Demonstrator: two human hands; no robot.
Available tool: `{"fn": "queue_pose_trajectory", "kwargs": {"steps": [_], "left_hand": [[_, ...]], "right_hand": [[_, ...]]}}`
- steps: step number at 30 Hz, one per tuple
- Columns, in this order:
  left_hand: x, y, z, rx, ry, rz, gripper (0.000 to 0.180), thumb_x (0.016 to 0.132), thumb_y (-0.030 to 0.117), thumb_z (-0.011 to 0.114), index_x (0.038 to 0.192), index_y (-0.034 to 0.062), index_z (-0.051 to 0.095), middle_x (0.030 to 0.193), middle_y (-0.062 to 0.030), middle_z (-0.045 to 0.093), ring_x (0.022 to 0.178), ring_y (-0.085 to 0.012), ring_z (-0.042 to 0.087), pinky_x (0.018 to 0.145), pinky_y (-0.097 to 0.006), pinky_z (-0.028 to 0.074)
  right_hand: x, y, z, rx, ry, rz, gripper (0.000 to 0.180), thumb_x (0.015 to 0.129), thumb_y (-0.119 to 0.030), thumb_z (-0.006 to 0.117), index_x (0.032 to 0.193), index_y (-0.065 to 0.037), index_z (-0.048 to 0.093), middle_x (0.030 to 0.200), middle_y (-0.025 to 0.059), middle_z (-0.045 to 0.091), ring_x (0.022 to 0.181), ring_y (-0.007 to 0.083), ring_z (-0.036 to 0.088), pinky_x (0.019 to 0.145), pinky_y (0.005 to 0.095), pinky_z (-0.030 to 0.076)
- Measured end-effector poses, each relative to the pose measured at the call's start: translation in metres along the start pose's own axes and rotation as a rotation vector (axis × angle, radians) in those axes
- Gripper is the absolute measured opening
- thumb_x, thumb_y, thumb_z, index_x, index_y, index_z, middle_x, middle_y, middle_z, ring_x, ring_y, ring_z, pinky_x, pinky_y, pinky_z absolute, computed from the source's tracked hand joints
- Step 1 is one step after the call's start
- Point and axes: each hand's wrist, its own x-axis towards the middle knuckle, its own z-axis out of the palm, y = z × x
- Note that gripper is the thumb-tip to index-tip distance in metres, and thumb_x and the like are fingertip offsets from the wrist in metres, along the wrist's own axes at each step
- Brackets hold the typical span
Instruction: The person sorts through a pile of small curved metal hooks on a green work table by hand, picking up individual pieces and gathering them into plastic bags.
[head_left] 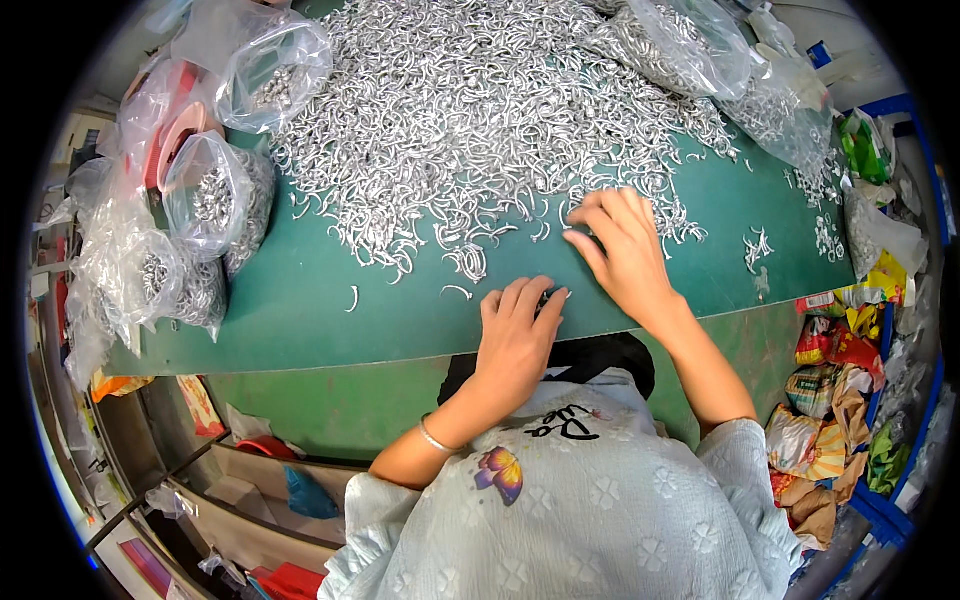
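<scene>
A broad heap of small silver curved metal pieces covers the far part of the green table. My right hand is over the heap's near edge, its fingers bent and the thumb apart from them. Loose pieces lie just beyond its fingertips. Close to the table's front edge, my left hand is curled with the fingers drawn toward the thumb. Something small and partly dark shows between them, too hidden to name. A ring-shaped cluster of pieces and a single curved piece lie left of that hand.
Clear plastic bags of silver pieces crowd the table's left side, and more bags stand at the far right. A small group of pieces lies on the right. Colourful packages fill a blue-framed rack beside the table. Drawers are at lower left.
</scene>
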Motion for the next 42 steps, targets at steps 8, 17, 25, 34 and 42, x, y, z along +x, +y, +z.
{"fn": "queue_pose_trajectory", "kwargs": {"steps": [8, 17, 25, 34, 42], "left_hand": [[0.005, -0.040, -0.013, 0.161, 0.206, -0.118, 0.018, 0.078, 0.003, 0.069, 0.094, 0.0076, 0.062, 0.104, -0.0081, 0.054, 0.098, -0.0275, 0.051, 0.081, -0.040, 0.035], [0.000, -0.019, -0.013, -0.073, 0.182, -0.042, 0.020, 0.080, -0.001, 0.065, 0.099, 0.0045, 0.061, 0.114, -0.0116, 0.057, 0.102, -0.0311, 0.054, 0.086, -0.039, 0.038], [-0.004, -0.004, -0.003, -0.021, 0.036, -0.022, 0.037, 0.079, -0.001, 0.065, 0.115, 0.0031, 0.057, 0.111, -0.0099, 0.055, 0.101, -0.0270, 0.054, 0.085, -0.040, 0.038], [-0.014, -0.020, 0.000, -0.185, 0.097, 0.105, 0.026, 0.071, -0.004, 0.060, 0.096, -0.0002, 0.063, 0.099, -0.0116, 0.059, 0.090, -0.0288, 0.057, 0.077, -0.037, 0.044], [-0.017, -0.024, -0.003, -0.221, 0.076, 0.145, 0.028, 0.072, -0.003, 0.059, 0.099, -0.0007, 0.063, 0.103, -0.0122, 0.060, 0.092, -0.0289, 0.058, 0.081, -0.039, 0.044]], "right_hand": [[-0.009, -0.003, 0.004, -0.206, -0.056, -0.061, 0.015, 0.076, -0.011, 0.070, 0.085, -0.005, 0.059, 0.099, 0.0064, 0.054, 0.096, 0.0251, 0.050, 0.087, 0.0420, 0.036], [-0.022, -0.025, -0.006, 0.198, -0.350, -0.147, 0.015, 0.074, -0.009, 0.072, 0.086, -0.005, 0.063, 0.104, 0.0057, 0.055, 0.102, 0.0249, 0.050, 0.089, 0.0386, 0.037], [0.033, -0.016, 0.022, 0.196, -0.115, -0.101, 0.017, 0.076, -0.007, 0.072, 0.091, -0.004, 0.065, 0.094, 0.0054, 0.060, 0.090, 0.0241, 0.054, 0.081, 0.0355, 0.039], [-0.002, -0.016, 0.003, -0.056, -0.116, -0.072, 0.011, 0.077, -0.009, 0.071, 0.085, -0.007, 0.064, 0.083, 0.0039, 0.053, 0.081, 0.0236, 0.050, 0.075, 0.0356, 0.037], [-0.011, -0.020, -0.004, 0.074, -0.170, -0.019, 0.012, 0.078, -0.007, 0.069, 0.088, -0.005, 0.062, 0.085, 0.0064, 0.056, 0.083, 0.0255, 0.052, 0.074, 0.0373, 0.038]]}}
